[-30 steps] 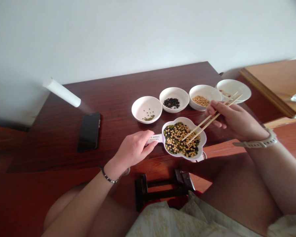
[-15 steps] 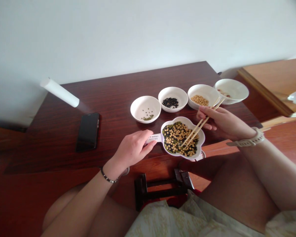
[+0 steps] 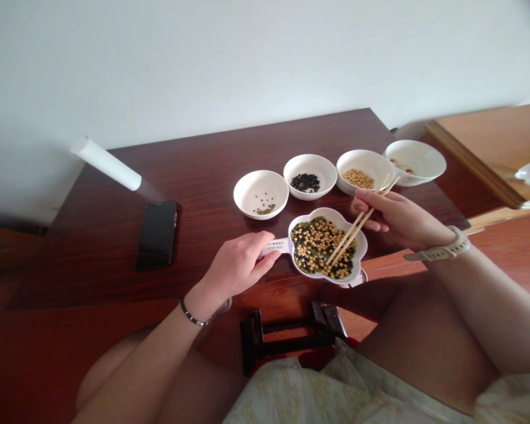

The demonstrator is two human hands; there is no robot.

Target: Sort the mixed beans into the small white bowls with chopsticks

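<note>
My left hand [image 3: 242, 262] is closed on the handle of a white, flower-shaped dish [image 3: 358, 238] with a purple edge. Mixed beans [image 3: 315, 244] in yellow, black and green cover the dish's bottom. In my right hand [image 3: 393, 218] is a pair of wooden chopsticks [image 3: 357, 228], slanted down so that their tips touch the beans. Behind the dish stands a row of white bowls: one with a few green beans [image 3: 265, 209], one with black beans [image 3: 305, 182], one with yellow beans [image 3: 357, 178], and one at the right with pale and reddish pieces [image 3: 401, 166].
A black phone [image 3: 157, 235] lies on the dark wooden table [image 3: 203, 165] at the left. Beyond it, a white cylinder [image 3: 108, 165] leans at a slant. A lighter wooden table [image 3: 490, 138] is at the right, and a black-framed stool [image 3: 291, 330] shows below.
The chopsticks have shifted very slightly, their tips still among the beans. My left hand keeps its hold on the dish's handle.
</note>
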